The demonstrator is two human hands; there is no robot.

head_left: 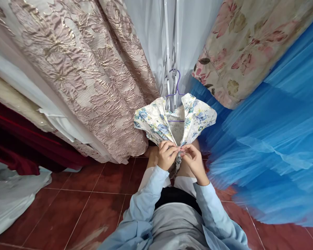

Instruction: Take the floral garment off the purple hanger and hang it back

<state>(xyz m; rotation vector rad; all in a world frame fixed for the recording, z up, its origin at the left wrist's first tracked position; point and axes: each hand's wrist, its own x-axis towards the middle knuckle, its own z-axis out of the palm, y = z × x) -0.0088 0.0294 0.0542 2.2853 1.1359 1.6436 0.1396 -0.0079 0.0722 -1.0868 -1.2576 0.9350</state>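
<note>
A white dress [156, 119] with blue and yellow flowers hangs on a purple hanger [177, 86] in front of me, its V-shaped neckline spread apart. At the bottom of the V, my left hand [167, 154] pinches one front edge. My right hand [194, 159] pinches the opposite edge, so the fingertips of both hands meet there. Whether a button or other fastener sits between the fingers is too small to make out. Below my hands, the lower part of the garment drops between my knees, mostly hidden.
A pink gown [94, 69] with gold-threaded flowers hangs close on the left, beside dark red velvet [21, 142]. On the right are a floral cloth [240, 52] and a blue tulle skirt [273, 149]. White fabric [146, 24] hangs behind the hanger, above a red tiled floor [94, 208].
</note>
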